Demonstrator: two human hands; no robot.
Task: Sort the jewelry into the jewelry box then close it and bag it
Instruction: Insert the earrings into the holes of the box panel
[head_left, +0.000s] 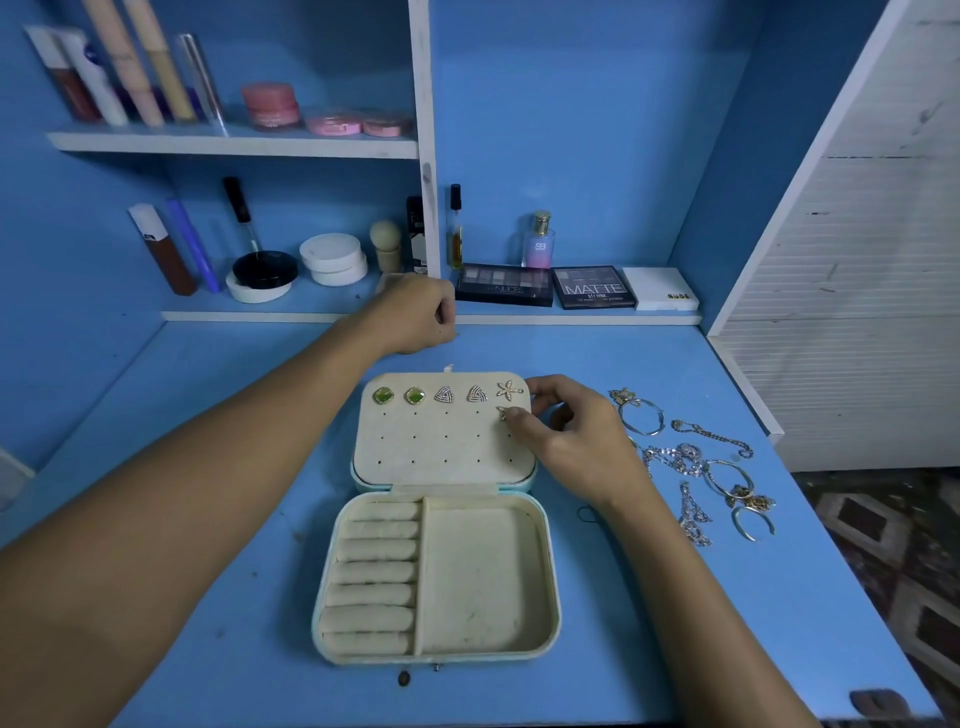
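An open cream jewelry box (540, 571) lies flat on the blue desk, its lid panel (441, 441) toward the back. Two green earrings (399, 396), two triangular earrings (460, 395) and a starfish earring (509, 389) sit in the panel's top row. My right hand (571, 431) pinches a small gold earring (503, 412) against the panel's right side, in the second row. My left hand (415, 314) hovers behind the lid with its fingers curled; whether it holds anything is hidden. Loose hoops, chains and rings (696, 467) lie on the desk to the right of the box.
A low shelf behind the box carries eyeshadow palettes (545, 286), perfume bottles (538, 240), compacts and tubes. A higher shelf (234, 143) holds more cosmetics. A white slatted panel (857, 260) borders the desk on the right. The box's ring rolls and its tray hold nothing.
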